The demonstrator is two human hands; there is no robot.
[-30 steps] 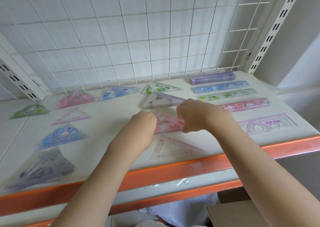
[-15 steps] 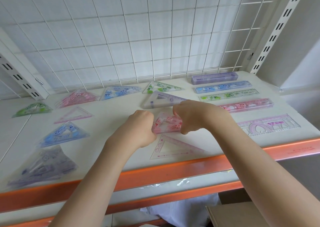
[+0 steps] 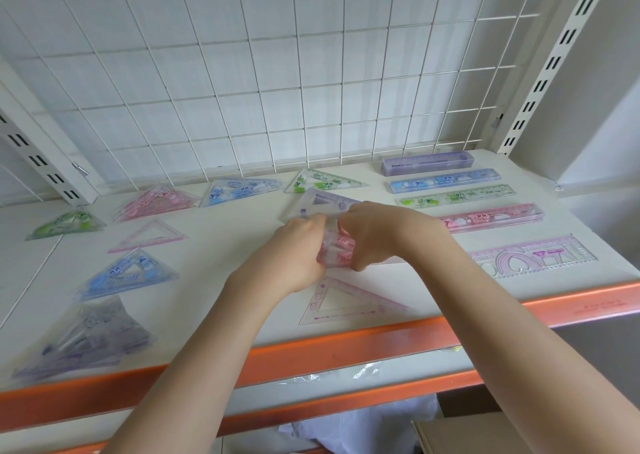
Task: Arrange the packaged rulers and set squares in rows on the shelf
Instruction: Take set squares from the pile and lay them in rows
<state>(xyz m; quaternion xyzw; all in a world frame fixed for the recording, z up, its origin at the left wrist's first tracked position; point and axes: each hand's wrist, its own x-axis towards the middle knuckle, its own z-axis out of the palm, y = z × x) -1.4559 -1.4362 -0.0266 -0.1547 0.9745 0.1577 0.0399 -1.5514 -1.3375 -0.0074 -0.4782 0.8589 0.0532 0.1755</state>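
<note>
**Two hands grip a pink set-square pack over a white shelf**

Head camera, looking forward and down: both forearms reach in from the bottom edge and meet at the middle of a white shelf (image 3: 221, 280) with an orange front lip. The left hand (image 3: 294, 256) and right hand (image 3: 377, 235) have their fingers curled round a pink packaged set square (image 3: 337, 251), one on each side. The pack sits between the two fists, mostly hidden by them; whether it touches the shelf cannot be told.

Just in front of the hands lies a clear set square with pink markings (image 3: 346, 301). Just behind them lies a pale purple set square (image 3: 322, 204).

To the left, more packaged set squares are spread out in green (image 3: 65, 225), pink (image 3: 156, 202) and blue (image 3: 128, 273). To the right, rulers lie in a column: purple (image 3: 427, 164), blue (image 3: 445, 180), green (image 3: 455, 199) and pink (image 3: 491, 218), with a clear stencil ruler (image 3: 533, 254) nearest the lip. A white wire grid (image 3: 277, 72) backs the shelf.
</note>
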